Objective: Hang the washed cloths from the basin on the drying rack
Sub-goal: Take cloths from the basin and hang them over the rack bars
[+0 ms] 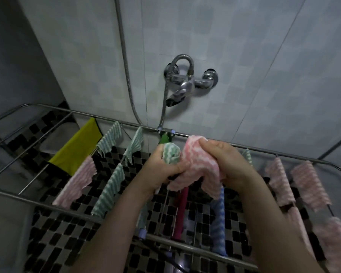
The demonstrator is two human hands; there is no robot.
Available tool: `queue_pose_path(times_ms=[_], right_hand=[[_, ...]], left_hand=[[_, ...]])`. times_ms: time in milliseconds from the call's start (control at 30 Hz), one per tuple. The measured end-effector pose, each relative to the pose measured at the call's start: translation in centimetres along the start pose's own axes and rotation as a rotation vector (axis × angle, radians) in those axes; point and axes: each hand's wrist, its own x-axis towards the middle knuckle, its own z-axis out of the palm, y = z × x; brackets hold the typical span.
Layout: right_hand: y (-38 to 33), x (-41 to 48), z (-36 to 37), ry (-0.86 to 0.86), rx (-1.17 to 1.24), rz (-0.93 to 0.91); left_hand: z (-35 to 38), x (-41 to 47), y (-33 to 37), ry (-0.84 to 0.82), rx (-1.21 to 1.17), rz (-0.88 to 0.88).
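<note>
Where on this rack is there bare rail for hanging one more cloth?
Bare rails lie at the far left of the steel drying rack, left of the yellow cloth. The middle is crowded: a maroon cloth and a blue striped cloth hang below the left hand and right hand, which grip a pink-and-white cloth. Pink striped cloths fill the right end.

my feed is dim and cool, with soft even light and no hard shadows, and the upper left corner sinks into grey gloom. the chrome tap (187, 86) catches small glints but looks smeared by motion, and the checkered floor (67, 233) low in frame is blurred too. the wide lens bows the drying rack (18, 197) rails and wall joints near the edges.
</note>
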Motion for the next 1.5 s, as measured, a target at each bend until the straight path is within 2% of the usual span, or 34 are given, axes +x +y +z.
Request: queue_pose_path(times_ms=[67,133,233,300,367,467,567,667,767,900,1067,1200,1300,1500], right_hand=[[-0.3,0.7,0.7,-0.126,0.044,0.061],[-0.2,1.4,0.6,-0.186,0.063,0.099],[0.2,2.3,-0.8,-0.141,-0.037,0.108],[0.6,3.0,-2.6,-0.093,-0.207,0.106],[0.9,3.5,-4.2,-0.084,-0.391,0.098],[1.0,4.3,-6.6,-0.082,-0.484,0.09],[0.9,4.7,-8.6,-0.057,-0.376,0.062],[1.6,4.4,-9.7,-0.03,-0.255,-0.014],[2.3,4.5,-10.1,0.006,-0.028,-0.065],[4.6,7.0,-9.7,0.165,0.105,0.03],[9.9,11.3,-8.8,0.412,-0.275,0.247],[12.7,13.4,-8.7,0.514,-0.477,0.187],[13.0,15.4,-8.9,0.551,-0.626,0.173],[12.6,18.1,-8.7,0.593,-0.753,0.15]], left_hand=[[-0.5,0.6,-0.5,-0.061,-0.008,-0.024],[-1.1,1.2,-0.9,-0.034,-0.047,-0.023],[-1.8,2.1,-0.9,0.148,-0.135,-0.021],[-2.0,3.2,-0.5,0.264,-0.171,-0.007],[-1.9,4.5,-0.3,0.316,-0.112,0.024],[-1.1,6.5,-0.2,0.33,-0.004,0.078],[-0.7,7.6,-0.5,0.351,0.094,0.109],[-0.7,7.7,-0.7,0.326,0.067,0.103],[-1.3,7.2,-0.7,0.298,0.061,0.095],[-2.1,8.7,-1.7,0.327,0.066,-0.004],[-2.9,13.9,-6.9,0.343,0.38,-0.205],[-3.1,17.0,-10.6,0.319,0.576,-0.253],[-3.1,19.0,-11.6,0.357,0.505,-0.283],[-2.9,22.4,-12.2,0.411,0.433,-0.324]])
